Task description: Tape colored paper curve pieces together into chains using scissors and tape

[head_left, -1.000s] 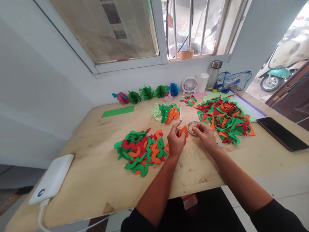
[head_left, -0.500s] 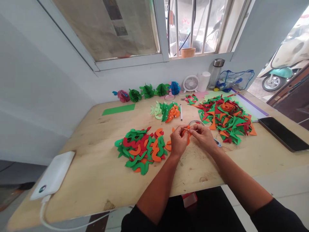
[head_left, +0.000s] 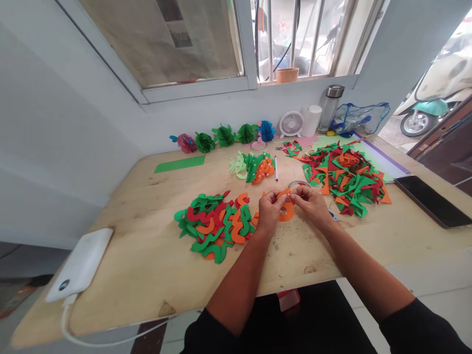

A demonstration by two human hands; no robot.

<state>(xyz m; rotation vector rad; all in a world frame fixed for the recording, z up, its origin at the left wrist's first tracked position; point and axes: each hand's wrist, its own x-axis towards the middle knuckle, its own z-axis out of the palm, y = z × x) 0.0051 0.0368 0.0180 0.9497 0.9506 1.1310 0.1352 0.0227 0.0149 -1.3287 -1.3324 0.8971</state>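
Note:
My left hand (head_left: 269, 211) and my right hand (head_left: 309, 204) meet over the middle of the wooden table, both pinching one curved orange paper piece (head_left: 286, 212). Its looped lower part hangs below my fingertips. Left of my left hand lies a pile of curved green, red and orange cut-outs (head_left: 217, 226). To the right of my right hand is a heap of angular paper scraps (head_left: 346, 179). Beyond my hands rest folded green and orange paper shapes (head_left: 254, 168) and a pen (head_left: 276, 168). A small blue-grey tool (head_left: 333, 215) is partly hidden by my right wrist.
Paper honeycomb figures (head_left: 224, 135) line the wall beside a white fan (head_left: 291, 124) and a glass bottle (head_left: 331, 109). A black phone (head_left: 433, 200) lies at the right, a white power bank (head_left: 80, 264) with a cable at the left, and a green strip (head_left: 179, 164) at the back left.
The orange piece now shows more of its looped shape below my fingers. My hands stay close together, with my fingers slightly shifted. The view has tilted a little.

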